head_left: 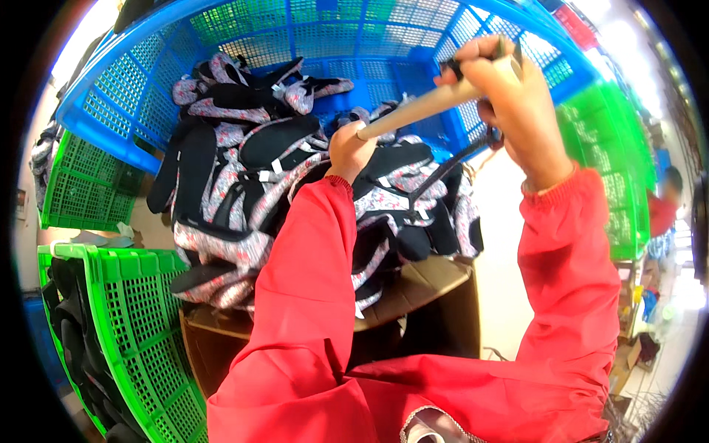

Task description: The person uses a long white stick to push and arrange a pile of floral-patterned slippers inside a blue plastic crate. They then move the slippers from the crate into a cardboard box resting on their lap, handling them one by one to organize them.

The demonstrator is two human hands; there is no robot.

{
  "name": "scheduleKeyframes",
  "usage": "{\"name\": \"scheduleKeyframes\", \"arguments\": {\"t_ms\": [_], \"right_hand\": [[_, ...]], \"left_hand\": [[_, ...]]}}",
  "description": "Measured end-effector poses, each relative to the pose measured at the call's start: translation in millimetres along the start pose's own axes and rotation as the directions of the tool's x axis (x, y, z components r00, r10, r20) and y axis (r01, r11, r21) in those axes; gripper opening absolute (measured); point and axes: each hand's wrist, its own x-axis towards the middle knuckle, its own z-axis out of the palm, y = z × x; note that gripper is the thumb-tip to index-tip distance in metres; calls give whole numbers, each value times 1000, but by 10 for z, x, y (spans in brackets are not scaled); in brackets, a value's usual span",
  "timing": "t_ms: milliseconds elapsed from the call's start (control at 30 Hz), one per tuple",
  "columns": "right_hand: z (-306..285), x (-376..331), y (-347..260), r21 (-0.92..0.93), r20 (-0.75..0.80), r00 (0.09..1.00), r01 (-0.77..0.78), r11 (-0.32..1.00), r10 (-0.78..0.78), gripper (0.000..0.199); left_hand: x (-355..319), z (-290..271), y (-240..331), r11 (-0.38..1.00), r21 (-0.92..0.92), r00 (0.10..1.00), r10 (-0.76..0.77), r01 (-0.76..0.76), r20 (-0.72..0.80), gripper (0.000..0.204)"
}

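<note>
A long beige stick-like thing (417, 111) runs at a slant between my two hands, thicker toward the right end. My right hand (517, 100) is raised and closed round that thick end. A black strap (450, 170) hangs below this hand; where it is fastened is hard to see. My left hand (351, 153) is closed low over the pile, right at the stick's narrow end, and its fingers are mostly hidden. Beneath it lies a heap of sewn fabric pieces (221, 170), black on one side and floral print on the other, some with small white tags.
The heap rests on a brown cardboard box (413, 292) and reaches into a large blue plastic crate (111, 103). Green crates stand at left (148, 332) and right (605, 162); the near left one holds black pieces. Another person in red (661, 210) is at far right.
</note>
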Motion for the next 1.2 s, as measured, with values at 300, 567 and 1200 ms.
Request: {"name": "scheduleKeyframes", "arguments": {"t_ms": [300, 567, 1200], "right_hand": [[-417, -634, -451, 91, -9, 982, -189, 978, 191, 11], [-621, -1065, -298, 179, -100, 974, -182, 967, 202, 7], [-735, -1112, 1200, 210, -343, 930, 216, 953, -135, 22]], "left_hand": [[-988, 165, 575, 967, -253, 999, -38, 34, -12, 11], [-1031, 230, 811, 992, -92, 996, 85, -83, 21, 20], [623, 959, 1138, 904, 196, 919, 392, -379, -31, 20]]}}
